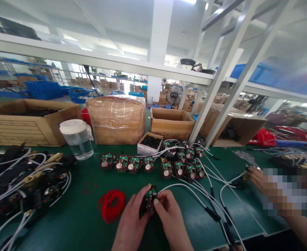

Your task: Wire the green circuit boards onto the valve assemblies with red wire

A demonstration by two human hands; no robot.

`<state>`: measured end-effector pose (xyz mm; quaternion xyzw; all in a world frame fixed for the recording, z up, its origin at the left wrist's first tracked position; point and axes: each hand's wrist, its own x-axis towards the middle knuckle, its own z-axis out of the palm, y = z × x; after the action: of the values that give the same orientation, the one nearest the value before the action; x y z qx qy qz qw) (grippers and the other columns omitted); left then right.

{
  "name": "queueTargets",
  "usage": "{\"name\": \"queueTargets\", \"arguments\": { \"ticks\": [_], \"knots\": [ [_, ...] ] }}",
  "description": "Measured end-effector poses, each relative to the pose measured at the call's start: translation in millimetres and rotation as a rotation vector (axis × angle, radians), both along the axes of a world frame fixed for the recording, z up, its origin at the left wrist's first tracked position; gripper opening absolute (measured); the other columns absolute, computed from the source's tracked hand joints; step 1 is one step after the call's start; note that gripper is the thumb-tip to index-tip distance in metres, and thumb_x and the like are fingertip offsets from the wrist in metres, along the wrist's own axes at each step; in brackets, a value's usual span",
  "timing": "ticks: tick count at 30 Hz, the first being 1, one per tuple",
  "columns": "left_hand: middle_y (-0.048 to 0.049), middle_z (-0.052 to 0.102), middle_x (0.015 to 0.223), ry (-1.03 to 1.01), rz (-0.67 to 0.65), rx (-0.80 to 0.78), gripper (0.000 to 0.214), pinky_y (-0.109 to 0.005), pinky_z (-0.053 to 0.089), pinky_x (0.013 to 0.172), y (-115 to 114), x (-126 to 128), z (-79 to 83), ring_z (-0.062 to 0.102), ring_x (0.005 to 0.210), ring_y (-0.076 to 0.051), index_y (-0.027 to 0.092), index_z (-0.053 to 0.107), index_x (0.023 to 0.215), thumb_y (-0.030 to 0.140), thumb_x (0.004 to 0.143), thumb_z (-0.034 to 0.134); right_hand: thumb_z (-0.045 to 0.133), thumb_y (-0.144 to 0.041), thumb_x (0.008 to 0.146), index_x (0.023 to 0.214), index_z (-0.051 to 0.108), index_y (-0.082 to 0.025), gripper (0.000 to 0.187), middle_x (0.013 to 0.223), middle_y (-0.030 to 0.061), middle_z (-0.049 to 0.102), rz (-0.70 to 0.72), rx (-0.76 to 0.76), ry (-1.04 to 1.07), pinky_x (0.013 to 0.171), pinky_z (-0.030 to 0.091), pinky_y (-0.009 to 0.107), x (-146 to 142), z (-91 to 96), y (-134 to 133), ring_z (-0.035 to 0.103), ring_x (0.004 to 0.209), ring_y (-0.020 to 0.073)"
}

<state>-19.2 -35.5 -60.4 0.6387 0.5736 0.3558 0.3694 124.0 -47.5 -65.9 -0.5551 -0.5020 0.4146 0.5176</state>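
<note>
Between my two hands, just above the green tabletop, is a small black housing with a green circuit board [151,195]. My left hand [133,216] grips its left side, thumb below and fingers along the edge. On the other side, my right hand [170,218] pinches it, thumb lying over the front of the board. A white cable [187,188] runs off to the right from behind my right fingers. Left of my hands lies a bundle of red wire [112,205]. Similar open housings with boards [133,164] stand in a row beyond my hands.
A heap of cabled assemblies [30,184] lies at left, near a lidded water jug [77,139]. Behind stand a wrapped carton [116,120] and a small box of black parts [150,143]. A co-worker's hand [258,177] is at right. White cables [208,205] cross the table.
</note>
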Motion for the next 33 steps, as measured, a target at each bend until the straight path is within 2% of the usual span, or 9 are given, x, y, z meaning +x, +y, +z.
{"name": "queueTargets", "arguments": {
  "ticks": [3, 5, 8, 11, 14, 19, 22, 25, 33],
  "knots": [
    [-0.0043, 0.067, 0.133, 0.033, 0.021, 0.005, 0.058, -0.047, 0.047, 0.109, 7, 1, 2.7, 0.061, 0.126, -0.027, 0.030, 0.057, 0.135, 0.022, 0.078, 0.059, 0.049, -0.025, 0.092, 0.102, 0.059, -0.021, 0.015, 0.092, 0.0037, 0.064, -0.027, 0.053, -0.196, 0.077, 0.052, 0.031, 9, 2.7, 0, 0.061, 0.082, 0.0200],
    [-0.0028, 0.066, 0.135, 0.045, 0.010, 0.008, 0.061, -0.047, 0.045, 0.112, 10, 2, 3.8, 0.060, 0.127, -0.026, 0.031, 0.058, 0.134, 0.020, 0.074, 0.061, 0.048, -0.012, 0.085, 0.119, 0.058, -0.021, 0.036, 0.113, 0.0082, 0.065, -0.077, 0.117, -0.459, 0.089, 0.049, 0.036, 18, 6.4, 2, 0.061, 0.100, 0.0239],
    [0.0003, 0.067, 0.136, 0.027, -0.044, 0.035, 0.064, -0.044, 0.044, 0.114, 8, 6, 0.9, 0.061, 0.128, -0.025, 0.033, 0.061, 0.131, 0.016, 0.068, 0.063, 0.049, 0.000, 0.075, 0.134, 0.054, -0.027, 0.065, 0.132, 0.0063, 0.062, -0.029, 0.159, -0.803, 0.101, 0.040, 0.042, 36, 14.6, 5, 0.051, 0.122, 0.0288],
    [0.0020, 0.068, 0.134, -0.016, -0.088, 0.080, 0.061, -0.040, 0.051, 0.108, 2, 10, -4.7, 0.064, 0.124, -0.027, 0.035, 0.063, 0.127, 0.021, 0.068, 0.067, 0.052, -0.001, 0.078, 0.115, 0.065, -0.028, 0.048, 0.114, 0.0039, 0.070, 0.054, 0.112, -0.902, 0.096, 0.037, 0.042, 53, 22.7, 7, 0.052, 0.113, 0.0285],
    [0.0014, 0.066, 0.137, -0.016, -0.088, 0.070, 0.058, -0.041, 0.052, 0.106, 4, 13, -3.6, 0.064, 0.123, -0.027, 0.035, 0.059, 0.131, 0.030, 0.073, 0.067, 0.054, -0.005, 0.083, 0.095, 0.066, -0.024, 0.026, 0.099, 0.0036, 0.069, 0.023, 0.115, -0.990, 0.091, 0.036, 0.041, 69, 30.6, 6, 0.053, 0.102, 0.0265],
    [-0.0027, 0.061, 0.142, 0.159, 0.013, -0.031, 0.064, -0.045, 0.045, 0.111, 34, 10, 16.1, 0.061, 0.127, -0.026, 0.030, 0.049, 0.142, 0.031, 0.079, 0.061, 0.050, -0.001, 0.085, 0.089, 0.067, -0.019, 0.025, 0.097, 0.0100, 0.069, -0.119, 0.044, -1.299, 0.091, 0.034, 0.048, 100, 42.7, 6, 0.053, 0.102, 0.0315],
    [-0.0045, 0.065, 0.136, 0.204, 0.075, -0.043, 0.064, -0.044, 0.048, 0.106, 52, 8, 25.8, 0.064, 0.122, -0.027, 0.030, 0.045, 0.144, 0.032, 0.081, 0.059, 0.048, -0.004, 0.089, 0.089, 0.067, -0.018, 0.024, 0.094, 0.0110, 0.071, -0.099, -0.055, -1.328, 0.085, 0.036, 0.047, 123, 44.8, 9, 0.058, 0.096, 0.0318],
    [-0.0032, 0.066, 0.134, 0.212, 0.017, 0.005, 0.065, -0.042, 0.047, 0.106, 60, 15, 28.9, 0.065, 0.120, -0.025, 0.031, 0.048, 0.142, 0.025, 0.079, 0.062, 0.047, -0.010, 0.094, 0.090, 0.066, -0.020, 0.022, 0.094, 0.0089, 0.071, -0.047, -0.084, -1.252, 0.080, 0.037, 0.042, 137, 42.1, 10, 0.062, 0.091, 0.0283],
    [-0.0033, 0.069, 0.129, 0.177, -0.018, 0.002, 0.064, -0.040, 0.047, 0.105, 73, 37, 28.8, 0.065, 0.121, -0.024, 0.030, 0.049, 0.141, 0.019, 0.079, 0.061, 0.051, -0.015, 0.092, 0.085, 0.064, -0.023, 0.017, 0.091, 0.0073, 0.072, -0.146, -0.019, -1.212, 0.078, 0.037, 0.039, 139, 21.8, 8, 0.064, 0.087, 0.0273]
  ]
}}
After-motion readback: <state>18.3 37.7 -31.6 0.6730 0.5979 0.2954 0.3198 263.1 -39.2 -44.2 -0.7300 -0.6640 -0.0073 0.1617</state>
